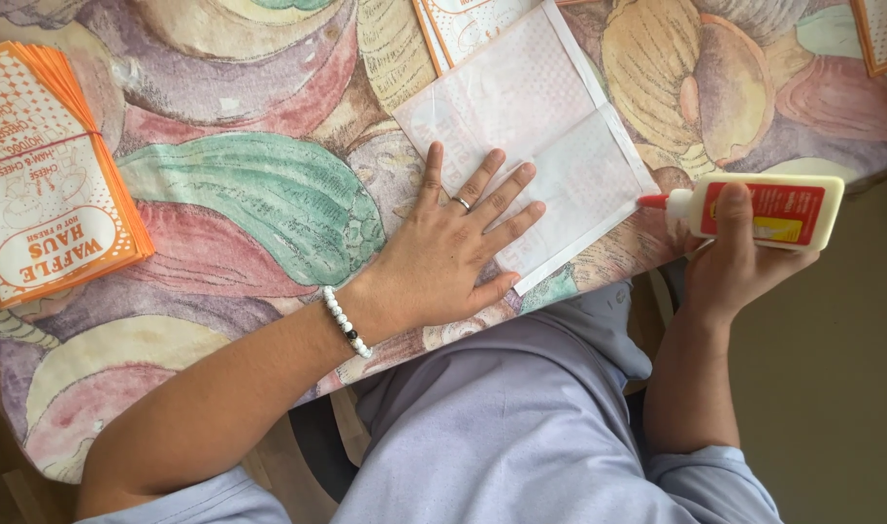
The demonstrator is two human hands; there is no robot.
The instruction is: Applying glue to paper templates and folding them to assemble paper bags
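Gluing step, I judge: the left hand [453, 247] lies flat, fingers spread, pinning the white paper sheet [550, 126] mid-frame; the right hand [739, 257] clasps the glue bottle [764, 211], nozzle at the sheet's right edge. Running it on calls for a steady squeeze.

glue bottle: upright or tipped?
Tipped. The glue bottle lies sideways in the right hand, red nozzle at the edge of the paper sheet.

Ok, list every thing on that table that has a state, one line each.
white paper sheet: flat, creased, face down, pinned by the left hand.
left hand: open, palm down, fingers spread.
glue bottle: on its side, red tip at the sheet's right edge.
right hand: closed around the bottle.
stack of orange-edged printed sheets: piled, slightly fanned, printed side up.
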